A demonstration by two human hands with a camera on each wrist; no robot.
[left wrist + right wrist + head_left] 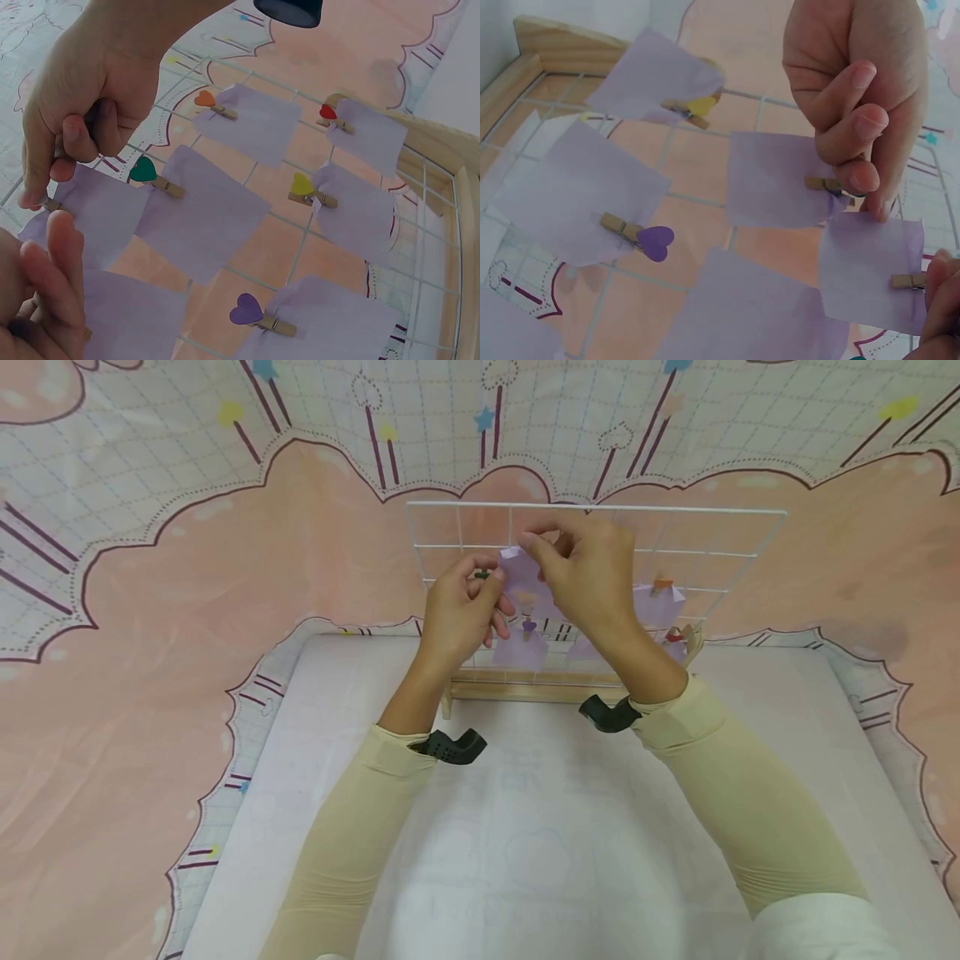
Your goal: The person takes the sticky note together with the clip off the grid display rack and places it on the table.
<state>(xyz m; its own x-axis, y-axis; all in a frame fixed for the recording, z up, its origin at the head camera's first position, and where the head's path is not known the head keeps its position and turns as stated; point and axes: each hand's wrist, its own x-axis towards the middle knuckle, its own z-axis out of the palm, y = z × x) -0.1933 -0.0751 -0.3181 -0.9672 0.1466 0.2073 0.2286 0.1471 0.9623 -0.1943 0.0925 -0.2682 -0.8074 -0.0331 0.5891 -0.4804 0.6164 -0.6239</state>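
Observation:
My right hand [588, 568] pinches a small wooden clothespin [907, 281] on the top edge of a purple paper note [521, 572], high on a white wire grid [600, 508]. My left hand [465, 606] is at the note's left edge, its fingertips on the paper and its other fingers curled. In the left wrist view, the right hand [90, 105] reaches down over the clothespin while the left hand's fingers [64, 247] show below. Just beside it, another note [210, 214] hangs from a clothespin with a green heart [143, 169].
Several more purple notes hang on the grid from clothespins with hearts: orange [204, 98], red [328, 112], yellow [302, 184] and purple [246, 309]. The grid stands on a wooden base [540, 691] at the back of a white table [510, 810]. Patterned cloth [187, 585] hangs behind.

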